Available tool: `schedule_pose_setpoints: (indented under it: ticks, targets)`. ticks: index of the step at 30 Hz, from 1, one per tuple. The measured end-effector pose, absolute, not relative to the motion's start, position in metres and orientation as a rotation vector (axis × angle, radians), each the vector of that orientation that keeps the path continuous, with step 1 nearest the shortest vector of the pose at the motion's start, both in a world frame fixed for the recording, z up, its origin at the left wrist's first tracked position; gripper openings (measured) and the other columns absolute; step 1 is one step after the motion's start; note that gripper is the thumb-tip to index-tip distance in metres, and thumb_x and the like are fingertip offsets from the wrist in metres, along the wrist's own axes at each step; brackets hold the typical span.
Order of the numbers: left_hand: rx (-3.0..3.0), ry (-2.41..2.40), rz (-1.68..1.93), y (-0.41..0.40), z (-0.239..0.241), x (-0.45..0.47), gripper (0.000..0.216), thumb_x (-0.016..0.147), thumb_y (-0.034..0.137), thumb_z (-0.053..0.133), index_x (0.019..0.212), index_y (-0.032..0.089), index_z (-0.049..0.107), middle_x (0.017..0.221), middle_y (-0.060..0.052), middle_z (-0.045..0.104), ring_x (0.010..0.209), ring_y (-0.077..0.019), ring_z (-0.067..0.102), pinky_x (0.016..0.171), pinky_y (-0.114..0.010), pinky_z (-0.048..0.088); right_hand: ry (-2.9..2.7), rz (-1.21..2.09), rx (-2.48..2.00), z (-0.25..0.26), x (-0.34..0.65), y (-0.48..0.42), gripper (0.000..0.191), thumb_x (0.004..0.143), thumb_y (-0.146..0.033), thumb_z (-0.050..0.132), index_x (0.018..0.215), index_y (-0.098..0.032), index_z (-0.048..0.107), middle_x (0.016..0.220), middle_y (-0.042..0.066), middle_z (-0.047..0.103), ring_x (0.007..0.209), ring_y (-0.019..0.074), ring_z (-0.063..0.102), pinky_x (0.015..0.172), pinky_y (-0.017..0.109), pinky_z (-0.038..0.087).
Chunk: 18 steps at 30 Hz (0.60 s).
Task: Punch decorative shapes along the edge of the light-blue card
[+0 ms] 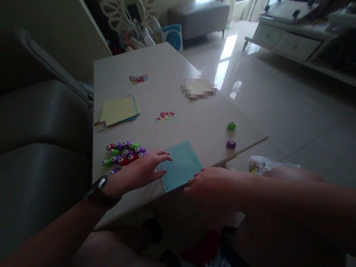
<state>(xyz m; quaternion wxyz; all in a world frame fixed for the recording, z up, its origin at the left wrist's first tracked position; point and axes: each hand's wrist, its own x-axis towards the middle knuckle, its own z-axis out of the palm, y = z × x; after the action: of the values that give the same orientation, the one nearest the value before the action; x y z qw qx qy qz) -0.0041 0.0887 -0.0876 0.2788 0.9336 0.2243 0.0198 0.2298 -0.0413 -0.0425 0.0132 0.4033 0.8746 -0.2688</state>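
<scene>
at the table, has a blue sheet flat by the near edge, seemingly unworked inside its holed edge; spreads left hand loosely over it, gripping nothing; curls right hand at its right side, cannot tell if pinching; has paper bits heaped already.

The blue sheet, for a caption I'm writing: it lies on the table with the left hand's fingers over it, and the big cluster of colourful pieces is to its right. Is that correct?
Only the side is wrong: the head view shows the cluster of colourful pieces to the left of the blue sheet, by the left hand.
</scene>
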Motion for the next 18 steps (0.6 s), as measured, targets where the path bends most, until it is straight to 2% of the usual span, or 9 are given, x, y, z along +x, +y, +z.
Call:
schedule_pose_setpoints:
  ticks: [4, 10, 14, 18]
  targets:
    - [2.596, 0.694, -0.047, 0.087, -0.095, -0.007, 0.047, 0.089, 0.029, 0.068, 0.135, 0.025, 0.059, 0.153, -0.015, 0.044, 0.145, -0.0362, 0.038, 0.117, -0.054, 0.036, 2.702, -0.768, 1.222, -0.038, 0.229, -0.041, 0.015, 0.071, -0.021, 0.078, 0.071, -0.027, 0.064, 0.069, 0.003, 0.068, 0.056, 0.0190, 0.058, 0.055, 0.036, 0.041]
    - [2.675, 0.785, -0.143, 0.088, -0.101, -0.009, 0.060, 0.086, 0.028, 0.071, 0.143, 0.025, 0.054, 0.160, -0.020, 0.032, 0.146, -0.0423, 0.033, 0.115, -0.060, 0.035, 2.663, -0.652, 1.078, -0.033, 0.227, -0.038, 0.008, 0.082, -0.029, 0.073, 0.085, -0.024, 0.069, 0.083, 0.007, 0.074, 0.065, 0.0225, 0.065, 0.054, 0.036, 0.043]
    - [2.646, 0.781, -0.249, 0.089, -0.104, -0.012, 0.057, 0.088, 0.033, 0.071, 0.142, 0.026, 0.056, 0.159, -0.019, 0.035, 0.142, -0.0414, 0.040, 0.113, -0.056, 0.040, 2.599, -0.620, 1.024, -0.028, 0.227, -0.038, 0.015, 0.088, -0.030, 0.066, 0.099, -0.021, 0.070, 0.094, 0.009, 0.076, 0.076, 0.0232, 0.069, 0.060, 0.034, 0.048]
    - [2.593, 0.748, -0.323, 0.091, -0.102, -0.012, 0.051, 0.091, 0.037, 0.068, 0.140, 0.028, 0.059, 0.158, -0.016, 0.038, 0.143, -0.0387, 0.040, 0.117, -0.053, 0.036, 2.550, -0.607, 0.986, -0.023, 0.226, -0.037, 0.019, 0.090, -0.027, 0.063, 0.105, -0.017, 0.071, 0.095, 0.010, 0.076, 0.078, 0.0243, 0.071, 0.059, 0.033, 0.048]
